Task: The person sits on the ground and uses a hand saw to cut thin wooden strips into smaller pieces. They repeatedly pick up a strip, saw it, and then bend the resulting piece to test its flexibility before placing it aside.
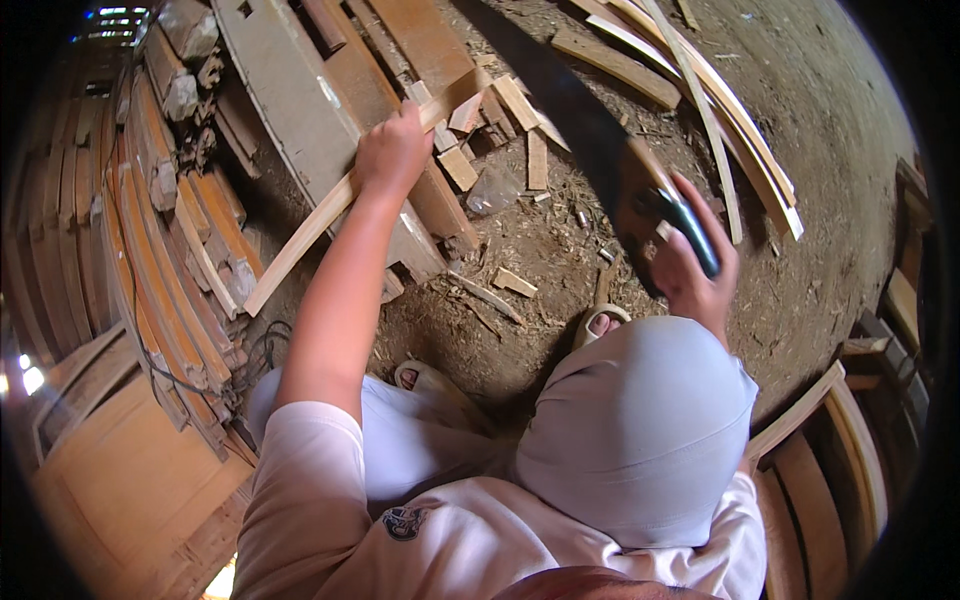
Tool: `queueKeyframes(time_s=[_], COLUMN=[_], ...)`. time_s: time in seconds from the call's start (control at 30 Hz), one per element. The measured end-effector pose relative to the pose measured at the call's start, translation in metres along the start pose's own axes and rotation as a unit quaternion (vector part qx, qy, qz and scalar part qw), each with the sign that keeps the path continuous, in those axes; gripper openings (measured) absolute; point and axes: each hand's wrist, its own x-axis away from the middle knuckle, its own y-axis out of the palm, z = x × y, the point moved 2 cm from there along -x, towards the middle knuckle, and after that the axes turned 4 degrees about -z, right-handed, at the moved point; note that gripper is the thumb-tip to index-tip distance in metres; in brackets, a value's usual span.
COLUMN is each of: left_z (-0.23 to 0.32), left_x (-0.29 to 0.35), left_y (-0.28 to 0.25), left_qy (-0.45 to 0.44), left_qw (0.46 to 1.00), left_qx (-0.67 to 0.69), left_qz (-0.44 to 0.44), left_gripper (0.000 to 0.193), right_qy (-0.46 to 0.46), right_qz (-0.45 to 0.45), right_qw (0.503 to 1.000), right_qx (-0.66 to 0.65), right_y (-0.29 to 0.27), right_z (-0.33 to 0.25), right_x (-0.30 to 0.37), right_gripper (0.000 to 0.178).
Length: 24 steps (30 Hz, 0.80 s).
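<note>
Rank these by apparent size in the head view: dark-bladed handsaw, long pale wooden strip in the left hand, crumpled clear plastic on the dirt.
Largest to smallest:
1. Dark-bladed handsaw, even with its blade cut off by the frame
2. Long pale wooden strip
3. Crumpled clear plastic

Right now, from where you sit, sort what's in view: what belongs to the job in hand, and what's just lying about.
In the job:
- wooden strip, in the left grip
- handsaw, in the right grip
- grey board, crossed by the strip, perhaps supporting it

Apparently just lying about:
- small offcuts
- long pale strips
- stacked boards
</note>
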Motion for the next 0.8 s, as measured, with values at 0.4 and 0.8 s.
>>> queueKeyframes(time_s=[0.4,0.8], left_z=[-0.003,0.004], left_x=[-0.01,-0.008], left_y=[0.007,0.005], left_qy=[-0.011,0.014], left_qw=[1.0,0.999], left_qx=[0.009,0.012], left_qz=[0.015,0.033], left_gripper=[0.026,0.023], right_qy=[-0.259,-0.149], right_qz=[-0.077,-0.17], right_qw=[0.951,0.959], right_qx=[0.152,0.171], right_y=[0.122,0.115], right_z=[-0.01,-0.015], right_x=[-0.098,-0.085], right_gripper=[0.048,0.051])
